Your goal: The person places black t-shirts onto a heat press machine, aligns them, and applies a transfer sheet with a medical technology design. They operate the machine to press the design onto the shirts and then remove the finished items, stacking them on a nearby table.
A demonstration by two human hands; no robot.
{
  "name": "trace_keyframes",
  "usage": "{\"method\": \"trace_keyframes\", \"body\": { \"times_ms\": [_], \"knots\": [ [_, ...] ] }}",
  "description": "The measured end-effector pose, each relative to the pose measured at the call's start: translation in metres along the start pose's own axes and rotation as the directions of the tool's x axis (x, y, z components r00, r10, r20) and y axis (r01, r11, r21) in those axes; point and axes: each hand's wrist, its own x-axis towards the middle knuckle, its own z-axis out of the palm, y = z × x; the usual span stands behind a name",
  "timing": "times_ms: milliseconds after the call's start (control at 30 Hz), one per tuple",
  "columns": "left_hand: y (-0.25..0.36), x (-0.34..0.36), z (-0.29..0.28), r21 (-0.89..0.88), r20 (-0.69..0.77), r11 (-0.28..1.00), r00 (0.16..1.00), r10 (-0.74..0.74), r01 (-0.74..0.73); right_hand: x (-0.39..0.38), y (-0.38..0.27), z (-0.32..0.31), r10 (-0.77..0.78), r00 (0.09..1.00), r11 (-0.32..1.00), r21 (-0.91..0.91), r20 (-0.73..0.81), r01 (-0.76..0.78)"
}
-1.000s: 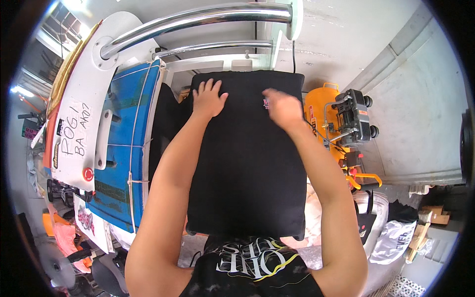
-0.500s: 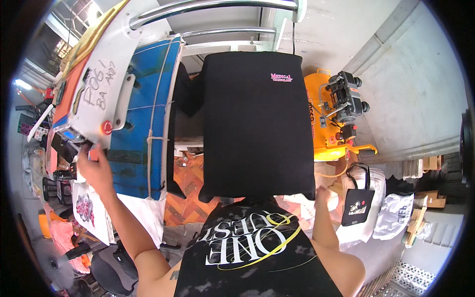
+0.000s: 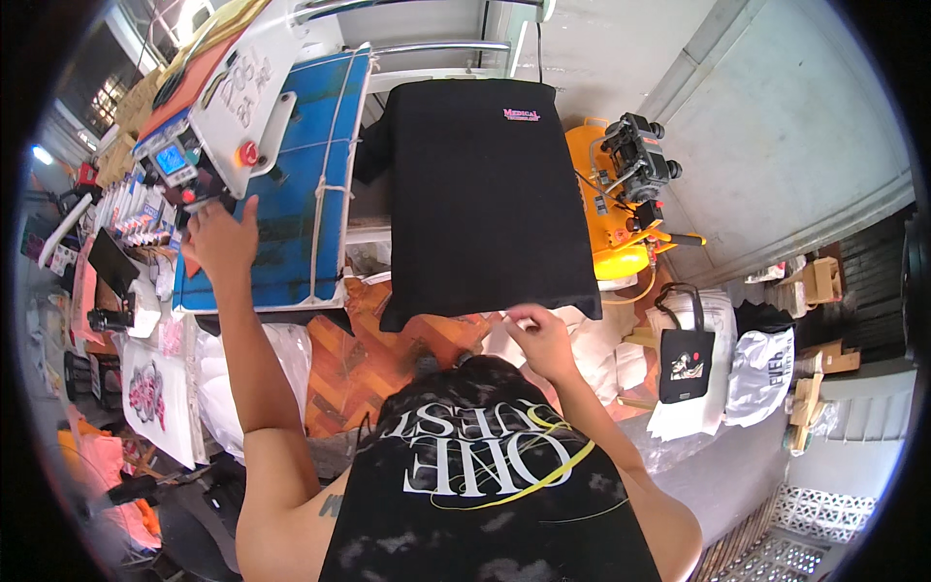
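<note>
Left arm (image 3: pixel 247 359) stretched forward and outward, elbow slightly bent; dark tattoo (image 3: pixel 332 504) on upper arm. Left hand (image 3: pixel 223 242), back upward, over left edge of blue heat-press platen (image 3: pixel 301 204), near its front corner; thumb raised apart, fingertips partly hidden, grip unclear. Right arm (image 3: pixel 593 412) bent, forearm angled inward. Right hand (image 3: pixel 543 341) at front edge of black-covered lower platen (image 3: pixel 485 213), fingers loosely curled.

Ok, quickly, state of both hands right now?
Left hand: by the control panel; whether it grips anything cannot be told.
Right hand: half-curled near the lower edge of the black cloth; nothing visible in it, grip unclear.
</note>
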Motion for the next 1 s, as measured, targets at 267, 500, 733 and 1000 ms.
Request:
{"method": "trace_keyframes", "body": {
  "times_ms": [267, 500, 733, 1000],
  "knots": [
    [0.128, -0.130, -0.111, -1.000, 0.015, 0.001, 0.808, 0.589, 0.018, 0.050, -0.107, 0.002, -0.181, 0.980, 0.894, 0.430, 0.081, 0.130],
    [0.123, -0.153, -0.087, -0.484, 0.236, -0.369, 0.524, 0.818, 0.794, 0.061, -0.139, 0.024, -0.532, 0.847, 0.102, 0.992, -0.006, 0.071],
    [0.080, -0.144, -0.071, -0.233, 0.378, -0.413, 0.473, 0.796, 0.880, 0.038, -0.148, 0.117, -0.667, 0.726, 0.564, 0.523, -0.167, 0.639],
    [-0.117, -0.111, 0.013, -0.452, 0.480, -0.534, 0.699, 0.530, 0.715, 0.084, -0.197, 0.200, -0.973, 0.154, 0.229, -0.684, -0.170, 0.693]
  ]
}}
